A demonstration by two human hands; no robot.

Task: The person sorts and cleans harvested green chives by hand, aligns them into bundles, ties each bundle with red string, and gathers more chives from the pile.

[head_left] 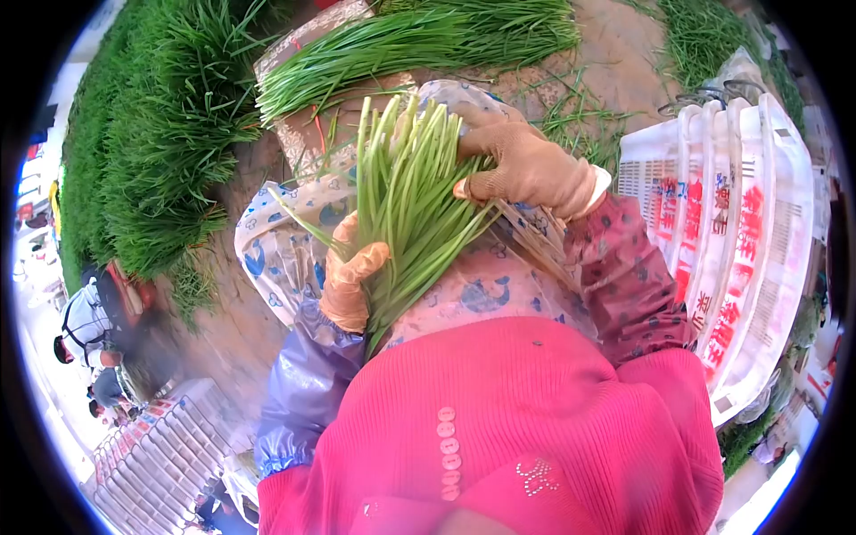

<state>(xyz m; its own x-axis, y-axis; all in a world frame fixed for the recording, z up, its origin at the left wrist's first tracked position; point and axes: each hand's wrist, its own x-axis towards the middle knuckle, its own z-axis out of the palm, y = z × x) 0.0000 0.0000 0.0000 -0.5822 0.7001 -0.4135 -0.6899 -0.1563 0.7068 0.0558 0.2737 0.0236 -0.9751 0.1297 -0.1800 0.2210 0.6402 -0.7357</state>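
A loose bunch of green stalks (415, 192) lies over my lap, its pale cut ends pointing up and away from me. My left hand (353, 275), in a light tan glove, is wrapped round the bunch's left side, thumb in front. At the upper right of the bunch, my right hand (522, 169) in a brown glove has its fingers bent behind the stalks and its thumb against their edge; the fingertips are partly hidden. Below the stalks, a clear apron with blue whale prints (486, 292) covers my knees.
Beyond my knees, green stalks (419, 45) lie across a patterned board (299, 147). A tall heap of greens (152, 152) fills the left. White stacked crates (731, 223) stand at the right, more crates (169, 455) at the lower left. A person (85, 325) is at far left.
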